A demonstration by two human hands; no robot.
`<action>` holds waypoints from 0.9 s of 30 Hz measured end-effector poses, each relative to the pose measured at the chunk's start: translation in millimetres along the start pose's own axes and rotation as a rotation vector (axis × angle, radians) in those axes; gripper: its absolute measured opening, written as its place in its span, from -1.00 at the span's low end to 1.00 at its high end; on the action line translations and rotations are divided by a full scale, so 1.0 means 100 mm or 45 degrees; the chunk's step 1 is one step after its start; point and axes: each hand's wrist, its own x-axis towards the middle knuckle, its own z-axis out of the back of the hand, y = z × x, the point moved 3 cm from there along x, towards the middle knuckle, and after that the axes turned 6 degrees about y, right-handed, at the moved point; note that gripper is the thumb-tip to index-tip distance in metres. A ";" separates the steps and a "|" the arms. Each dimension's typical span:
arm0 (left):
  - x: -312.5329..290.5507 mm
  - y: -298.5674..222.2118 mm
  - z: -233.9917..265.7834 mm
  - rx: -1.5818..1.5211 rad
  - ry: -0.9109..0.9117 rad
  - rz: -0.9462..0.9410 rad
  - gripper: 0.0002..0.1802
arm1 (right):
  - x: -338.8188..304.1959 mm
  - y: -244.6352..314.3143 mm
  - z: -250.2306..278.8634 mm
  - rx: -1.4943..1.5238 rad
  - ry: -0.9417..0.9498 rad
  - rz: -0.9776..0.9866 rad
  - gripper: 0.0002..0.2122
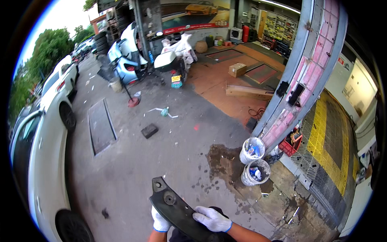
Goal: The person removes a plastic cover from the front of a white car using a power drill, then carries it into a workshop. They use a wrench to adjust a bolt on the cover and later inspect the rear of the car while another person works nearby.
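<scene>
A long, dark, curved car part (180, 213) is held in front of me at the lower middle of the view. Near its far end are a small hole and a larger round fitting; its near end runs out of the picture. My left hand (160, 221), in a white glove, grips it from the left side, with most of its fingers hidden behind the part. My right hand (212, 219), gloved too, is closed on its right edge, the thumb side resting on the top face.
Two white buckets (257, 171) with rubbish stand by a pink-and-grey pillar (296, 80). White cars (44, 161) line the left. A dark block (149, 131) and a red-based stand (133, 101) are on the pavement. Farther off, a cardboard box (238, 69) sits on the workshop's orange floor.
</scene>
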 end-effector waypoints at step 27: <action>14.23 0.32 -2.60 -0.006 0.276 0.011 -0.73 | 8.38 2.82 10.74 -0.390 -0.236 0.182 -0.60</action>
